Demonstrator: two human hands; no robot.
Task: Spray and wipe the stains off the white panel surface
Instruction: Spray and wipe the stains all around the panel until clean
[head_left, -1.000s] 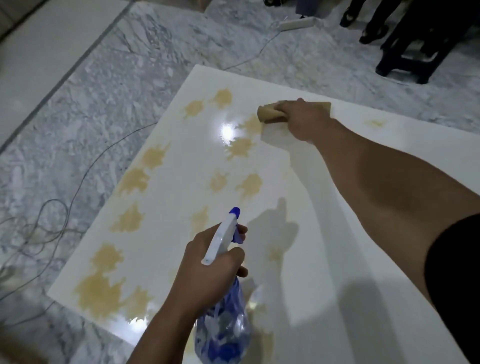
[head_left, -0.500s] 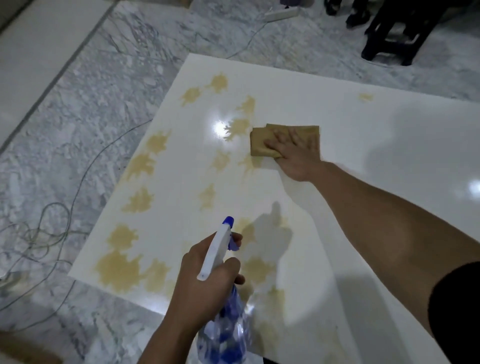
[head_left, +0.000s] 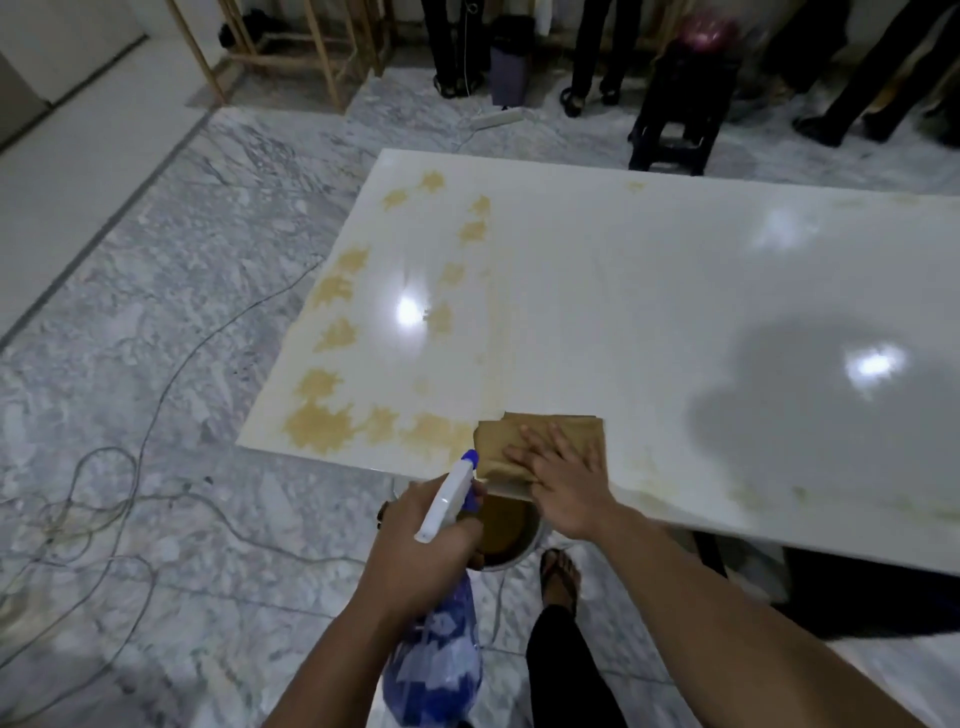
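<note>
A glossy white panel (head_left: 649, 291) lies flat, with several yellow-brown stains (head_left: 322, 423) along its left side and near edge. My right hand (head_left: 563, 480) presses flat, fingers spread, on a folded brown cloth (head_left: 511, 439) at the panel's near edge; part of the cloth hangs over that edge. My left hand (head_left: 415, 551) grips a blue-and-white spray bottle (head_left: 434, 670) in front of the panel, with its white nozzle (head_left: 449, 493) pointing up toward the stains.
A small bucket (head_left: 506, 535) with brown liquid sits on the marble floor below the cloth. My sandalled foot (head_left: 558, 574) stands beside it. Cables (head_left: 156, 395) trail across the floor at left. A black stool (head_left: 675, 124), wooden frames and people's legs stand beyond the panel.
My right hand has dragged the cloth from the panel's far middle down to its near edge. The stains along that path are gone or faint. The view has pulled back.
</note>
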